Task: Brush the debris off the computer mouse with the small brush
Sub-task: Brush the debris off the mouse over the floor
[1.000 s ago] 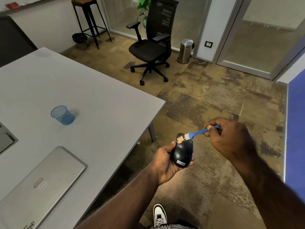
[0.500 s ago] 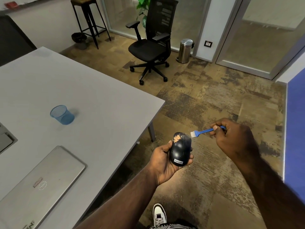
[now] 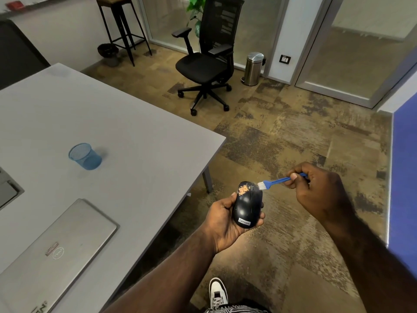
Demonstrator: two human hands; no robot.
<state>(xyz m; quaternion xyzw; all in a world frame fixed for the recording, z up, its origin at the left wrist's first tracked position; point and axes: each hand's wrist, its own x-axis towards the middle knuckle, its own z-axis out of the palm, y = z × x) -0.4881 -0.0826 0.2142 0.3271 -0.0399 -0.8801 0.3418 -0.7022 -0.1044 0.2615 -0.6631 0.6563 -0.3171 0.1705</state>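
A black computer mouse [image 3: 248,205] with a Lenovo label is cupped in my left hand [image 3: 222,219], held over the floor just past the table's corner. Orange debris [image 3: 243,190] lies on the mouse's front left button. My right hand [image 3: 316,190] pinches the handle of a small blue brush [image 3: 274,182]. Its white bristles touch the front right edge of the mouse, beside the debris.
A grey table [image 3: 126,141] spans the left, with a blue mesh cup [image 3: 85,156] and a shut silver laptop [image 3: 56,249] on it. On the carpet behind stand a black office chair [image 3: 206,64], a steel bin [image 3: 253,68] and a stool [image 3: 119,26]. A blue panel [image 3: 404,177] is at the right.
The brush lifted off the debris and swung out to the right of the mouse, then came back in; its bristles now touch the mouse's front right edge. The debris patch remains.
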